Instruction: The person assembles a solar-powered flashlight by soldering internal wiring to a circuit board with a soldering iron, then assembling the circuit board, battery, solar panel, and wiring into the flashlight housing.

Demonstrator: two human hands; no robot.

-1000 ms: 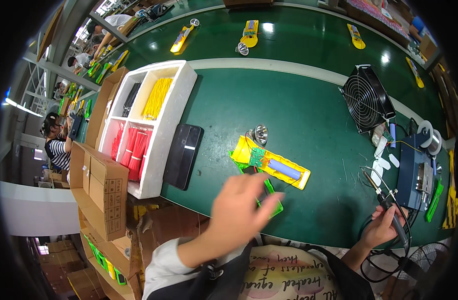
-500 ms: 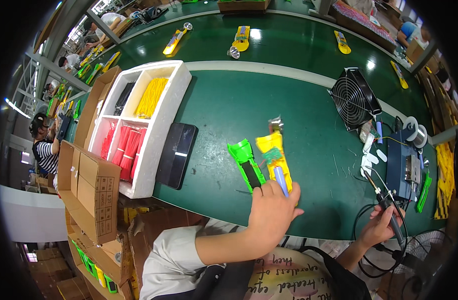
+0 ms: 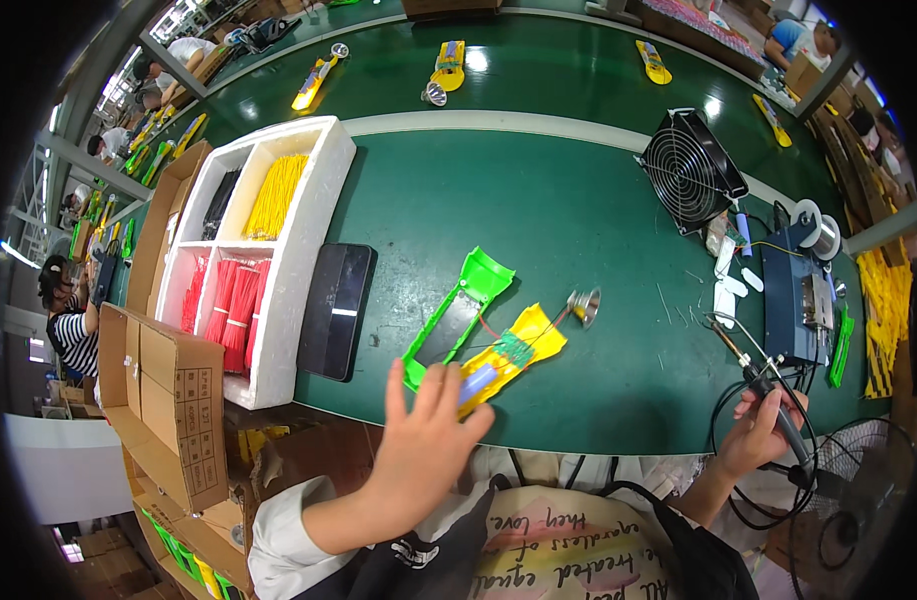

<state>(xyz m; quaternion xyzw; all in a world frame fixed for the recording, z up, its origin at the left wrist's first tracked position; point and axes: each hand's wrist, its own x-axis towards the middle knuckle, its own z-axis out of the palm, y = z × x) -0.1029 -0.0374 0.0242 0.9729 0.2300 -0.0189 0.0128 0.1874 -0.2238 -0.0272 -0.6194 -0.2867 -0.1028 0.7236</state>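
Note:
My left hand (image 3: 423, 445) grips the near end of a yellow flashlight half (image 3: 538, 335) between thumb and fingers. The yellow half carries a green circuit board (image 3: 515, 348) and a blue-violet battery cell (image 3: 478, 382). Thin wires run from the board to a silver reflector cup (image 3: 584, 307) at its far end. Beside it, to the left, a green flashlight half (image 3: 486, 276) lies with its hollow side up, a red wire reaching toward it; my outer fingertips are at its near end. My right hand (image 3: 753, 435) holds a soldering iron (image 3: 778, 405), its tip pointing up-left above the bench.
A white foam box (image 3: 335, 190) of black, yellow and red wires stands left, beside a dark phone (image 3: 336, 312). A black fan (image 3: 690, 170), a solder spool (image 3: 823, 230), a blue soldering station (image 3: 793, 300) and white pieces (image 3: 725, 290) lie right. Flashlight parts sit on the far belt (image 3: 558, 70).
The yellow and green halves have turned and shifted left with my left hand, their far ends now tilting right. The reflector has swung to the right. My right hand still holds the soldering iron.

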